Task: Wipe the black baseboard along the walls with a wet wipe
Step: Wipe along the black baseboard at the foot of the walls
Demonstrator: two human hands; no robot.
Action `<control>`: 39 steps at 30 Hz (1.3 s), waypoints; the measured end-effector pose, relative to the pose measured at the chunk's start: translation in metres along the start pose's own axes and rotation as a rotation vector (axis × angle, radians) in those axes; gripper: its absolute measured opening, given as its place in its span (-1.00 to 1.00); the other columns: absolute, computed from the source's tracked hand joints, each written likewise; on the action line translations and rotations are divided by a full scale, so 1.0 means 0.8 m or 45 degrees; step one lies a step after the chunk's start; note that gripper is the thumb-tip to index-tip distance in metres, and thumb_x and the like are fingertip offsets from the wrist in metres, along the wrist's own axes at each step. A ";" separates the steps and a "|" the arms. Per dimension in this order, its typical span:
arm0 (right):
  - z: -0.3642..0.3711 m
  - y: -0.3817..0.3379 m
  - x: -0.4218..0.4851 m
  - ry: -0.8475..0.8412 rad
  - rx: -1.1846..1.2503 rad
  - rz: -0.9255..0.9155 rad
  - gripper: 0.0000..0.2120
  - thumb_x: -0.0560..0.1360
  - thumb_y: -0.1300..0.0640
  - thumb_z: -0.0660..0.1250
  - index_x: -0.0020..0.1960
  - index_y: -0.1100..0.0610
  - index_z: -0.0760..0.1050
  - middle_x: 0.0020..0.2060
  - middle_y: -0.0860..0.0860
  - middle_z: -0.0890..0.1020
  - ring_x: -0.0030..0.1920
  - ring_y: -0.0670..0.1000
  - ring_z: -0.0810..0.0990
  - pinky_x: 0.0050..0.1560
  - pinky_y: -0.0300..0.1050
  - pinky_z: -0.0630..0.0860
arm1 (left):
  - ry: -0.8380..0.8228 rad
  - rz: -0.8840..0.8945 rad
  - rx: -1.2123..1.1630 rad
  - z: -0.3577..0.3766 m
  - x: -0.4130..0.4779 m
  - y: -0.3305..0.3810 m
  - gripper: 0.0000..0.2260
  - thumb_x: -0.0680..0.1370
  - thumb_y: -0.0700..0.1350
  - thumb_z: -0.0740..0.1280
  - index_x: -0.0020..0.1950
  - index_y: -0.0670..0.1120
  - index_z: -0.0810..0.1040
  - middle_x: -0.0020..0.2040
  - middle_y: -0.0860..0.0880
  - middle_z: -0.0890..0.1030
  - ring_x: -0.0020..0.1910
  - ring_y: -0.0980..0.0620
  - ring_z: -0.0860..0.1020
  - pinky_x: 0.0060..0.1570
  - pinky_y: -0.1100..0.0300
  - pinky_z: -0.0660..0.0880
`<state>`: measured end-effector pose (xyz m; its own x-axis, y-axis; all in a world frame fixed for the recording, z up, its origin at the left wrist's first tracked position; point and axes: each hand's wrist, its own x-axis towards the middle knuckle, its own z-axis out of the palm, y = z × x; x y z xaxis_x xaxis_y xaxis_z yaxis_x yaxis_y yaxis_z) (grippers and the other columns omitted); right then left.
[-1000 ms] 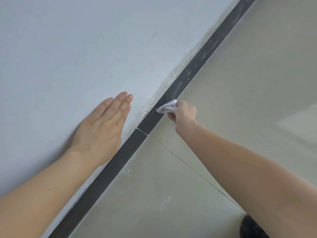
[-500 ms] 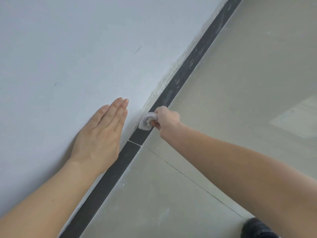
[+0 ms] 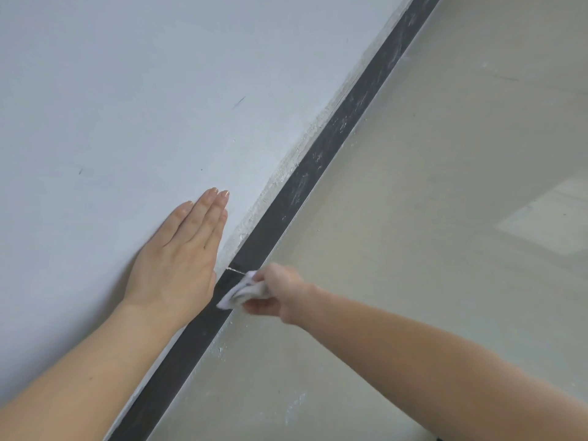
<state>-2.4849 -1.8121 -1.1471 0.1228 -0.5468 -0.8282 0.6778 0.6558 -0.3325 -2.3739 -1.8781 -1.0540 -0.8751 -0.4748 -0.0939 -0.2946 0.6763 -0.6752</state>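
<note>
Currently, the long black baseboard strip (image 3: 305,183) runs diagonally across the head view, from the lower left edge to the upper right corner, between the pale blue-grey painted wall (image 3: 159,90) on its left and the smooth beige floor (image 3: 429,202) on its right. This baseboard serves as the landmark for all positions below.

1. Right hand (image 3: 280,292): positioned on the floor side of the baseboard, near the thin pale joint line (image 3: 237,271) that crosses the strip. Its fingers are curled around the crumpled white wet wipe (image 3: 243,291) and hold it bunched. The hand appears slightly blurred.
2. Wet wipe: in contact with the face of the baseboard, just below the joint line, with its loose end reaching across the strip toward the wall side.
3. Left hand (image 3: 178,262): placed flat on the wall, directly beside the baseboard's upper edge. Its 4 visible fingers are straight and close together, pointing up along the wall; it holds nothing. The thumb cannot be seen.
4. Baseboard surface: above the joint line, whitish dust smears (image 3: 318,157) and scuffs mark the strip, and a rough, flaky white edge (image 3: 280,183) follows the wall just above it. Below the wipe, the strip looks darker and more even.
5. Floor beside the baseboard: scattered white specks (image 3: 219,348) lie along the lower stretch.
</note>
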 end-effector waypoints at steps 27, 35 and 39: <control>-0.042 -0.076 0.046 0.055 0.139 -0.151 -0.93 0.54 0.30 0.18 0.00 0.17 0.35 -0.12 0.12 0.48 -0.18 0.09 0.53 -0.23 -0.18 0.59 | -0.058 0.079 0.086 -0.005 0.069 0.009 -0.40 0.48 -0.07 -0.12 0.51 -0.23 0.05 0.55 -0.17 -0.03 0.54 -0.13 -0.07 0.47 0.00 -0.26; -0.120 -0.197 0.061 0.716 -0.577 -0.625 -0.69 0.48 0.26 0.24 -0.34 0.07 0.19 -0.39 -0.03 0.26 -0.34 -0.05 0.38 -0.42 -0.31 0.25 | -0.021 0.055 -0.056 0.004 0.089 0.020 -0.45 0.53 -0.13 -0.04 0.51 -0.30 0.10 0.54 -0.19 0.07 0.53 -0.11 0.03 0.50 0.02 -0.10; -0.145 -0.194 0.069 0.579 0.257 -0.487 -0.91 0.46 0.26 0.24 -0.22 0.16 0.41 -0.33 0.09 0.53 -0.37 0.03 0.55 -0.35 -0.28 0.55 | 0.031 0.010 -0.115 0.004 0.122 0.032 -0.45 0.53 -0.15 -0.12 0.50 -0.32 0.11 0.53 -0.22 0.10 0.53 -0.13 0.06 0.49 0.01 -0.07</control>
<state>-2.6676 -1.8838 -1.1932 -0.4463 -0.4179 -0.7913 0.7417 0.3220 -0.5883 -2.4651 -1.9092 -1.0829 -0.8862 -0.4563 -0.0804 -0.3201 0.7285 -0.6057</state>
